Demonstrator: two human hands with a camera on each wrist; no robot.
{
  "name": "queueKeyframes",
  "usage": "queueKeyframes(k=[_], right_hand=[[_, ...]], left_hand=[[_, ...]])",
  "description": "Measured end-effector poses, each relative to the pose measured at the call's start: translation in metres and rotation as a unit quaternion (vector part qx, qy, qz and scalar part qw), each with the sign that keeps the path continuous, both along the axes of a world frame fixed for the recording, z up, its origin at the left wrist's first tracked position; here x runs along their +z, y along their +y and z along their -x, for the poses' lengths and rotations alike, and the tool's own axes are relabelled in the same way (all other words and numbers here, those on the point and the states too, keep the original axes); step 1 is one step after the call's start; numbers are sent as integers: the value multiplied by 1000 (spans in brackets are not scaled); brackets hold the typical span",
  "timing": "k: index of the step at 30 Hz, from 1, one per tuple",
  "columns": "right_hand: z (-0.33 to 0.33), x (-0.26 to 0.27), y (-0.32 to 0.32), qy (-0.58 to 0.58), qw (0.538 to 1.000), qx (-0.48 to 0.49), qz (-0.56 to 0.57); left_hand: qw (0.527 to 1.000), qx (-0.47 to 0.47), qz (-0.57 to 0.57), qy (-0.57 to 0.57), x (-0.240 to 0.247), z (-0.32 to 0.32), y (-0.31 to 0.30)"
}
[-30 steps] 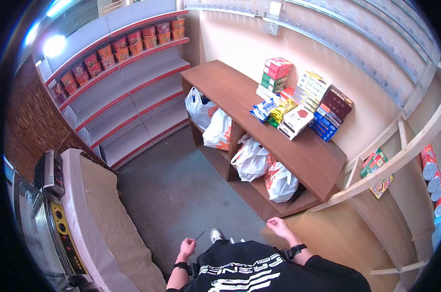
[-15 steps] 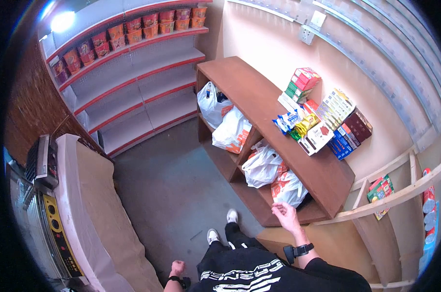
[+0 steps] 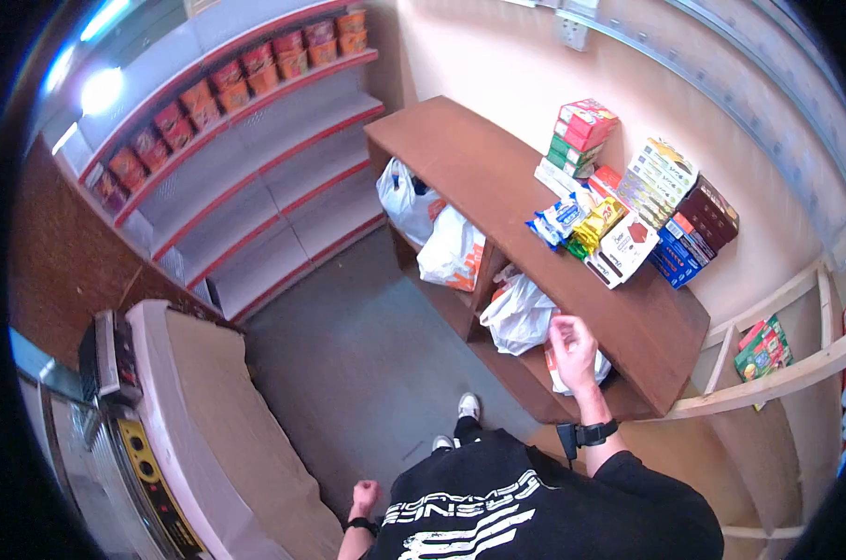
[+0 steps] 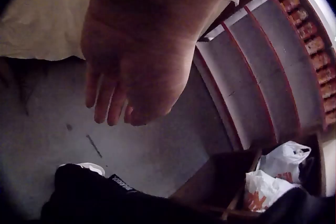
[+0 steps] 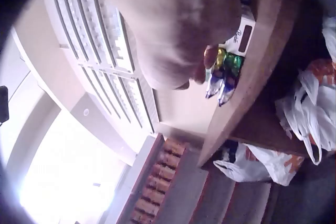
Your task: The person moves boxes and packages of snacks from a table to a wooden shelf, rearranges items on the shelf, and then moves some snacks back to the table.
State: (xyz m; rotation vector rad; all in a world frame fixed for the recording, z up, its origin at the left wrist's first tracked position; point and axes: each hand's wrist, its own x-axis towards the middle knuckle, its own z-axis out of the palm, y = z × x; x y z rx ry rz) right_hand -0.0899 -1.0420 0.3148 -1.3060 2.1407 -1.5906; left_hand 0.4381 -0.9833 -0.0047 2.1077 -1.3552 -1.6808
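Over at 4 o'clock in the head view, the right hand is out in front of the near end of the brown cabinet, fingers loosely bent with the thumb close to them. It blocks part of a white bag sitting in the cabinet's lower opening, and honestly I can't tell if they touch. A second bag is right beside that one, toward 10. The next compartment, up around 12, has a third bag and a fourth bag.

Left hand is down between 6 and 7, near the cloth at 8; the left wrist cam shows its fingers dangling loose above the floor.

On the cabinet top at 2 to 3 you've got boxes stacked around shiny packs. Up at 10 to 11, a red-edged rack has cups lined up along its upper shelf.
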Motion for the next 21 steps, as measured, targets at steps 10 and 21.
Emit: queueKeyframes(k=[10,21], right_hand=[[97,-10,7,-110,935,-319,110],[137,-15,12,-386,875,-265,124]], left_hand=[[995,-99,-19,-8,86,66,-102],[951,-203,234,6,107,178,-246]])
